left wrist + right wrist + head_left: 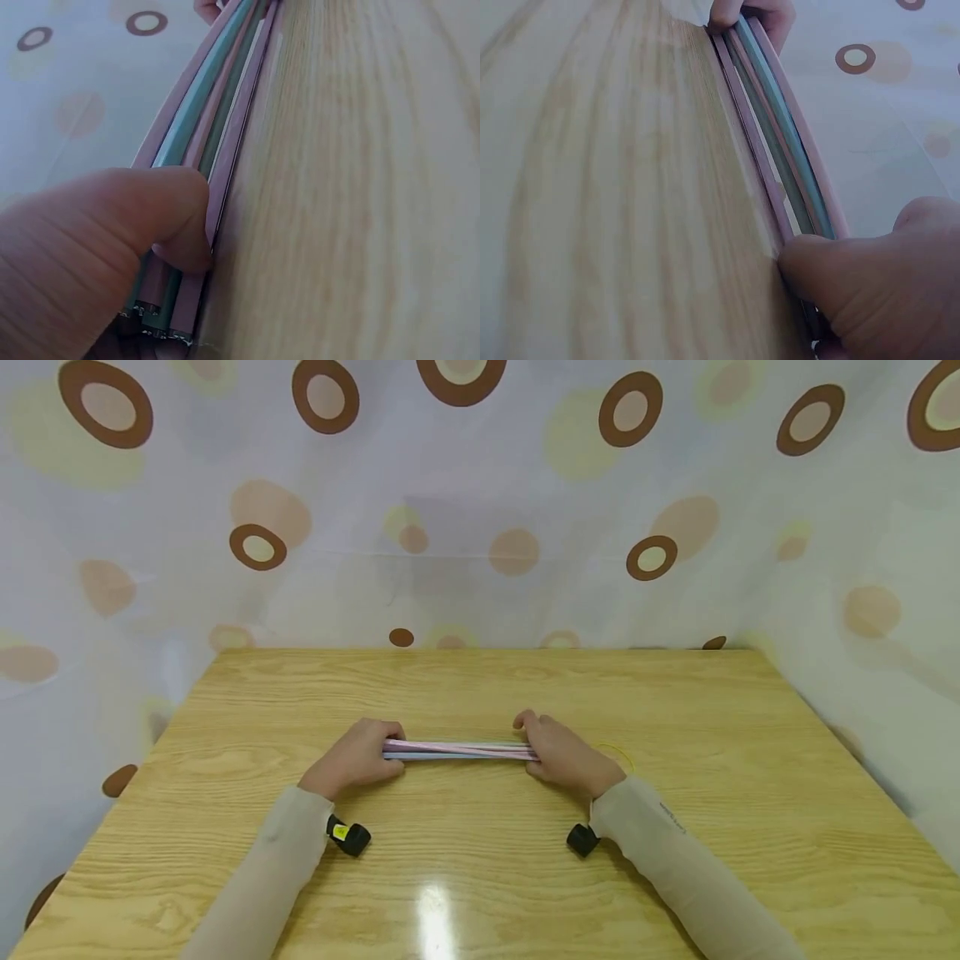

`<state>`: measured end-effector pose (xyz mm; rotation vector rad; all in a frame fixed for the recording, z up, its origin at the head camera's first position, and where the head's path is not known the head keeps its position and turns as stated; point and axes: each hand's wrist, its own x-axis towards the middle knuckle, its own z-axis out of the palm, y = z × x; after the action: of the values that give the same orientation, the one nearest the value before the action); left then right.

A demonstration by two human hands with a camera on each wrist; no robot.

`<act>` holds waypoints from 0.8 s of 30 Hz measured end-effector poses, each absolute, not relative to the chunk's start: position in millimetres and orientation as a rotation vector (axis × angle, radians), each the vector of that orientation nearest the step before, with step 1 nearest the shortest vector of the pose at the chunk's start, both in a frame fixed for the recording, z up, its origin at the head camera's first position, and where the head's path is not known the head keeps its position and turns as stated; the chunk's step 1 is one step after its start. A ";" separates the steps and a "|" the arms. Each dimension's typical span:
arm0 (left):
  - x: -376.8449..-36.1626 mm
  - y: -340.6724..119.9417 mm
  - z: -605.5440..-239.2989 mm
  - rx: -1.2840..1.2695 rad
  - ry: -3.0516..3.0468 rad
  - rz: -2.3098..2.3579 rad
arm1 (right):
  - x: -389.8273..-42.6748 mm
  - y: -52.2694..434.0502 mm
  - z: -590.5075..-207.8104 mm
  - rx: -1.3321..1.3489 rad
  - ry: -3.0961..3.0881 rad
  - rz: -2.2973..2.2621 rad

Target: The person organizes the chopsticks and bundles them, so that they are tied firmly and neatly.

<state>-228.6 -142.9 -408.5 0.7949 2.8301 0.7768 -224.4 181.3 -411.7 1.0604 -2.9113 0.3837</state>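
Both hands grip a bundle of long thin pastel sticks [457, 749], in pink, teal, green and mauve, stretched sideways between them close over the table. My left hand [360, 756] holds the left end, and its thumb [184, 217] bends over the sticks near their dark-tipped ends. Around the right end curls my right hand [566, 756], with the thumb [825, 270] pressed against the near side. In the right wrist view the sticks [780, 135] lie roughly side by side with narrow gaps. The fingers behind the bundle are mostly hidden.
A thin yellow loop [618, 753] lies on the wooden table [480, 693] just beyond the right wrist. Black wrist cameras [352, 837] sit by the sleeves. A patterned cloth [480, 527] hangs behind the table and along its sides.
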 end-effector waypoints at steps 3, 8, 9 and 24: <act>-227.6 -141.0 -407.4 0.796 2.840 0.756 | -224.5 182.2 -412.8 1.102 -2.879 0.386; -226.8 -137.8 -408.9 0.849 2.842 0.747 | -226.1 184.8 -415.7 1.127 -2.882 0.449; -226.8 -136.8 -409.7 0.861 2.840 0.743 | -226.4 185.6 -415.9 1.122 -2.886 0.466; -223.6 -127.7 -414.9 0.786 2.899 0.776 | -236.6 193.7 -426.7 0.963 -2.841 0.934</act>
<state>-223.6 -127.7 -414.9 0.7863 2.8989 0.7755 -236.6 193.7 -426.7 0.9625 -2.8405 0.9337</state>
